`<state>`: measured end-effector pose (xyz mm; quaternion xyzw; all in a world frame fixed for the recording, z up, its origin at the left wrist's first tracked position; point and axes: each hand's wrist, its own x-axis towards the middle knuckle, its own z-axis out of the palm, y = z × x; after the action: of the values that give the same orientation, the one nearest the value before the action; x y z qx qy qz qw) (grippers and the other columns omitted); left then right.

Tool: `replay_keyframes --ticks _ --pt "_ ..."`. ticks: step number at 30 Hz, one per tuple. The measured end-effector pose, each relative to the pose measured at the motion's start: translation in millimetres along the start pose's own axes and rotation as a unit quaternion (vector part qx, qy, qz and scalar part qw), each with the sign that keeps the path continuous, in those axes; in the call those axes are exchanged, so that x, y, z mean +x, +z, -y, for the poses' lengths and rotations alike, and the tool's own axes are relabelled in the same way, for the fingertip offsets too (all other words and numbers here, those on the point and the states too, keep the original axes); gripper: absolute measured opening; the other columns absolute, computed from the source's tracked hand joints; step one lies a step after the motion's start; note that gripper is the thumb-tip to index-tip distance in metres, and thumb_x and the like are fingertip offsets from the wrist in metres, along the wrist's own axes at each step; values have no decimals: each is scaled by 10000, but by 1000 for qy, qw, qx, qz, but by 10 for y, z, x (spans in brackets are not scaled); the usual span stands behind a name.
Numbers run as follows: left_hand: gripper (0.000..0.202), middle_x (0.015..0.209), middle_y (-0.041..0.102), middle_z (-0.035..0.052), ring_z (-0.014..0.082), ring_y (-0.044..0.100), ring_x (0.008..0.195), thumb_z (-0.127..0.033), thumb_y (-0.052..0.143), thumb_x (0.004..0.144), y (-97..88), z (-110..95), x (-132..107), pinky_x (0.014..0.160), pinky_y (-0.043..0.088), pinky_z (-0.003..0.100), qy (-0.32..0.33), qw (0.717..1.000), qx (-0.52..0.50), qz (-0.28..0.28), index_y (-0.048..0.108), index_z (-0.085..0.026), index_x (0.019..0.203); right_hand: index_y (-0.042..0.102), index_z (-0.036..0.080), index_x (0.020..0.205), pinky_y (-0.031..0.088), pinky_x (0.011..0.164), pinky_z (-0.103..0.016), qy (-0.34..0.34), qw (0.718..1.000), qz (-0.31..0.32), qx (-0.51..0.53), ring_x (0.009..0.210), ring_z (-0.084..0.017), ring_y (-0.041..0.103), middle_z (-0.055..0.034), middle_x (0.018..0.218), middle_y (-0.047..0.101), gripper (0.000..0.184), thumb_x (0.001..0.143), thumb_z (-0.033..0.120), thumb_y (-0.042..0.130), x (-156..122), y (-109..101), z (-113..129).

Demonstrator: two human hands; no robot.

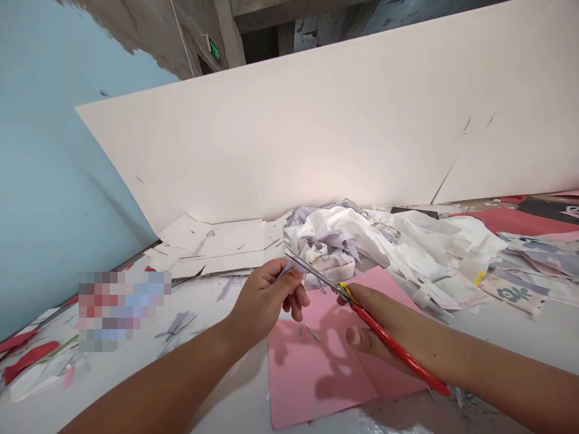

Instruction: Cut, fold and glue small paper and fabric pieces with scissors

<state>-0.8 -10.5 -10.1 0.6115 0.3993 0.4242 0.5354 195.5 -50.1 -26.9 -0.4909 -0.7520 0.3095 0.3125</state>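
Note:
In the middle of the head view, my left hand (274, 292) pinches a small greyish-purple scrap (295, 265), possibly paper. My right hand (368, 316) grips a pair of scissors (395, 345) with a long red handle and a bit of yellow near the pivot. The metal blades point up and left and lie across the scrap by my left fingertips. Whether the blades touch it, I cannot tell. Beneath both hands lies a pink sheet (312, 386) with tiny cut bits on it and the hands' shadows across it.
Behind my hands is a heap of crumpled white and lilac sheets (339, 232). Flat white boards (230, 241) lie to its left, printed pieces (515, 292) to the right. Red scraps (29, 361) are at far left. A tall white panel (316, 126) closes off the back.

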Motion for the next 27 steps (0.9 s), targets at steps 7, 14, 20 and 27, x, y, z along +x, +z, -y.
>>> replay_keyframes --ticks 7,14,20,27 --pt "200 536 596 -39 73 514 392 -333 502 786 5 11 6 461 370 220 -3 1000 10 11 510 -176 662 525 194 861 377 551 -297 24 999 24 15 655 -202 493 -40 731 559 501 646 646 498 1 -19 31" --pt "215 533 596 -31 78 521 391 -345 505 783 30 20 -1 458 372 222 -8 999 23 25 502 -173 654 504 200 839 348 510 -279 44 998 46 28 552 -157 465 -17 656 551 513 654 676 455 -9 -19 58" --pt "223 521 590 -39 75 522 383 -349 506 785 31 29 -4 448 361 216 -7 999 17 30 503 -175 646 494 188 840 353 538 -285 39 997 73 8 597 -169 456 -25 685 515 519 683 676 414 4 -30 8" --pt "209 529 593 -42 73 523 387 -337 507 785 23 25 0 447 359 213 -7 999 15 34 506 -175 653 394 198 667 266 494 -259 32 996 83 7 529 -115 299 26 599 349 442 723 637 393 37 -27 -30"
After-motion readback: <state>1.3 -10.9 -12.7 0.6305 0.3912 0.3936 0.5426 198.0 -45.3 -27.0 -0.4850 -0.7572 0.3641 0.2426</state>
